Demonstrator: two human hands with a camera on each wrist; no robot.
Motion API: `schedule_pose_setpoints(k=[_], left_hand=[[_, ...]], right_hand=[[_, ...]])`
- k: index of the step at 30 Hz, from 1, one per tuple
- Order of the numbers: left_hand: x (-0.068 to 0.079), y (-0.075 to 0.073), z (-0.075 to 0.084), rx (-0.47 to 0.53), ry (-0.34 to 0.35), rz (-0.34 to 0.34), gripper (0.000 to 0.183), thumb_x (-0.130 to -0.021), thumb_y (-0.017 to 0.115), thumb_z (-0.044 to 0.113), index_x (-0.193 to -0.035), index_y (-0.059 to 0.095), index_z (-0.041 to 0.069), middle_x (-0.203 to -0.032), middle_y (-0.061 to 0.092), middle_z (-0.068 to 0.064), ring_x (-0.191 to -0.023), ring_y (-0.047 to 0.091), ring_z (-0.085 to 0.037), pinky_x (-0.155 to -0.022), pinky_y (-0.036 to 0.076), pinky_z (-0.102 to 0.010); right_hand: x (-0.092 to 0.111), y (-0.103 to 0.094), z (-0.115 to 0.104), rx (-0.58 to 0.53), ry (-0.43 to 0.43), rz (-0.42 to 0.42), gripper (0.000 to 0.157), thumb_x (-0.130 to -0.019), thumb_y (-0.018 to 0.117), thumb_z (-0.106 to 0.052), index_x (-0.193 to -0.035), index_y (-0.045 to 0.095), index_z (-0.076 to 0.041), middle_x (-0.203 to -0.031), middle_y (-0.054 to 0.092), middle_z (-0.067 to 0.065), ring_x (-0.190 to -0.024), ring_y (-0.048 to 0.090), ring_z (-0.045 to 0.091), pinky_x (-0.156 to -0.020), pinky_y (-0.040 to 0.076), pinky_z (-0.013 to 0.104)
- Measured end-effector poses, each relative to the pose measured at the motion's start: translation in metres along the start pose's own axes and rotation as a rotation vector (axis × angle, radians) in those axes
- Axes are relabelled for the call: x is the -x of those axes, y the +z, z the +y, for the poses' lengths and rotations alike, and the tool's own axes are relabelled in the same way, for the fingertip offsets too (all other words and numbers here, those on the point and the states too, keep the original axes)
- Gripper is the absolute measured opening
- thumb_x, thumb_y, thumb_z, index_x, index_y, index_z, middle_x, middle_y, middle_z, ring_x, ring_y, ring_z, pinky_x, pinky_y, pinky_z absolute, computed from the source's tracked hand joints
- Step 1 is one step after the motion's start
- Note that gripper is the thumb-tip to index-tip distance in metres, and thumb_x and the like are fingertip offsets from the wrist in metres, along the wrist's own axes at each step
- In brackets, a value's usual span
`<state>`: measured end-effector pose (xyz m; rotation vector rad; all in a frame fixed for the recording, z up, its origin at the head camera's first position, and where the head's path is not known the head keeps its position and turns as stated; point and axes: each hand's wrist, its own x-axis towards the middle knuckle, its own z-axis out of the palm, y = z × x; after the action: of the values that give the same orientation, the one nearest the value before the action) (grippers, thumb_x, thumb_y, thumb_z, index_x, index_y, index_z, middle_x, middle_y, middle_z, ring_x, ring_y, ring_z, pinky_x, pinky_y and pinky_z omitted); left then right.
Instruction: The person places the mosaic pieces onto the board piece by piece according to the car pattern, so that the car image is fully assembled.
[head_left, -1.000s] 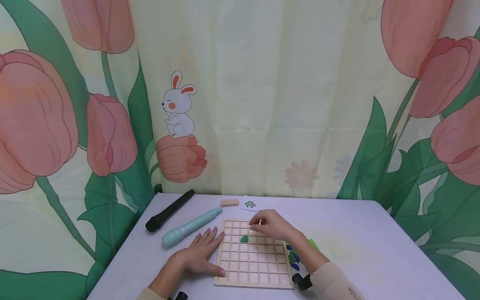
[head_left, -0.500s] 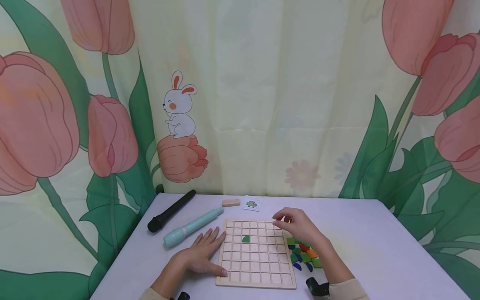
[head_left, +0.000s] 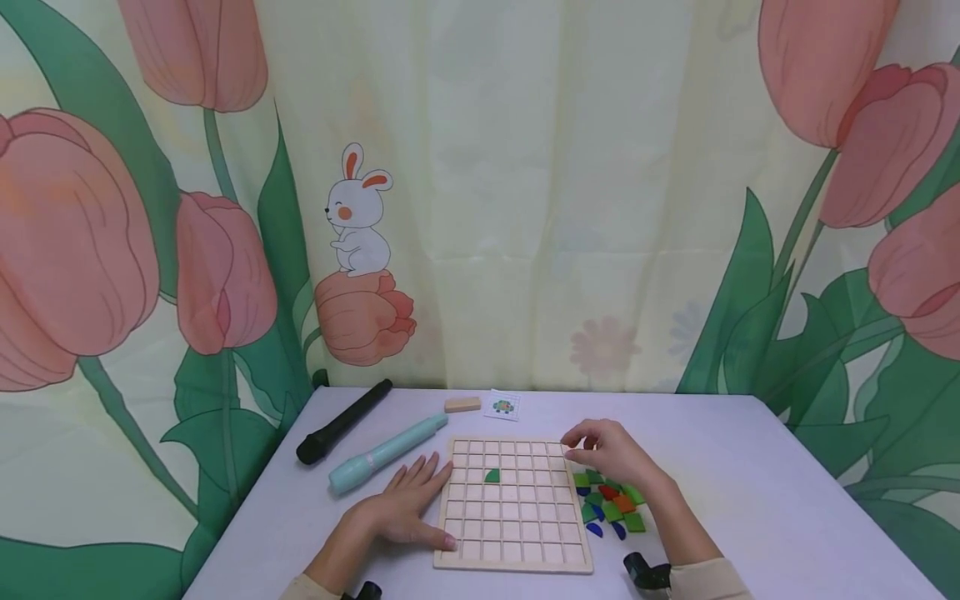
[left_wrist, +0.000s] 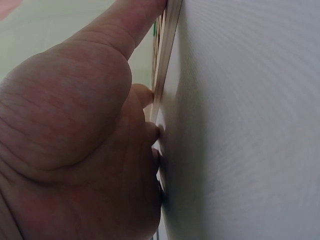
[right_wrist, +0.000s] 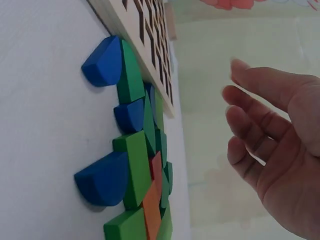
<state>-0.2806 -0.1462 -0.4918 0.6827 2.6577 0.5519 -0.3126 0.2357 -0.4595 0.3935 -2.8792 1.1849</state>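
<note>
Clearly, in the head view your left hand lies spread, thumb on the board; your right hand hangs loosely curved, empty, near the blocks just right of the board; white table, tulip curtain behind; in the left wrist view, the board looks stiff, probably light (brace its rim); in the right wrist view, the blocks look hard, smooth; pinch their flat sides.

Board partly behind left hand
</note>
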Motion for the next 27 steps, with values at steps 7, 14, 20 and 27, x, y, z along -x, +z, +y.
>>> schedule_pose_setpoints(k=[7, 14, 20, 27], left_hand=[[0.000, 0.000, 0.000, -0.004, 0.004, -0.003, 0.121, -0.078, 0.075, 0.075, -0.168, 0.018, 0.016, -0.176, 0.005, -0.016, -0.163, 0.002, -0.038, -0.129, 0.006, -0.064], [-0.001, 0.001, -0.001, 0.008, -0.001, 0.003, 0.122, -0.078, 0.075, 0.075, -0.168, 0.017, 0.017, -0.176, 0.005, -0.016, -0.163, 0.002, -0.038, -0.129, 0.005, -0.064], [0.000, 0.001, -0.001, 0.010, 0.015, 0.008, 0.121, -0.079, 0.076, 0.073, -0.168, 0.017, 0.015, -0.176, 0.005, -0.017, -0.163, 0.001, -0.039, -0.129, 0.005, -0.064], [-0.002, 0.002, -0.002, 0.002, 0.000, 0.003, 0.121, -0.079, 0.075, 0.074, -0.168, 0.017, 0.017, -0.176, 0.005, -0.015, -0.163, 0.001, -0.038, -0.129, 0.005, -0.063]], right_hand=[[0.002, 0.004, 0.009, 0.053, 0.080, -0.058, 0.017, -0.087, 0.084, -0.008, -0.099, 0.082, -0.019, -0.089, 0.068, -0.003, -0.084, 0.056, 0.018, -0.066, 0.053, 0.026], [0.004, 0.005, 0.011, 0.064, 0.131, -0.095, 0.018, -0.085, 0.084, -0.003, -0.090, 0.081, -0.020, -0.087, 0.064, 0.001, -0.080, 0.058, 0.019, -0.067, 0.055, 0.030], [0.005, 0.005, 0.013, 0.100, 0.124, -0.115, 0.019, -0.084, 0.084, 0.000, -0.089, 0.082, -0.019, -0.087, 0.066, 0.000, -0.080, 0.057, 0.018, -0.070, 0.056, 0.030], [0.004, 0.005, 0.014, 0.095, 0.140, -0.119, 0.019, -0.084, 0.084, -0.001, -0.092, 0.082, -0.017, -0.088, 0.067, -0.001, -0.080, 0.058, 0.017, -0.072, 0.058, 0.031]])
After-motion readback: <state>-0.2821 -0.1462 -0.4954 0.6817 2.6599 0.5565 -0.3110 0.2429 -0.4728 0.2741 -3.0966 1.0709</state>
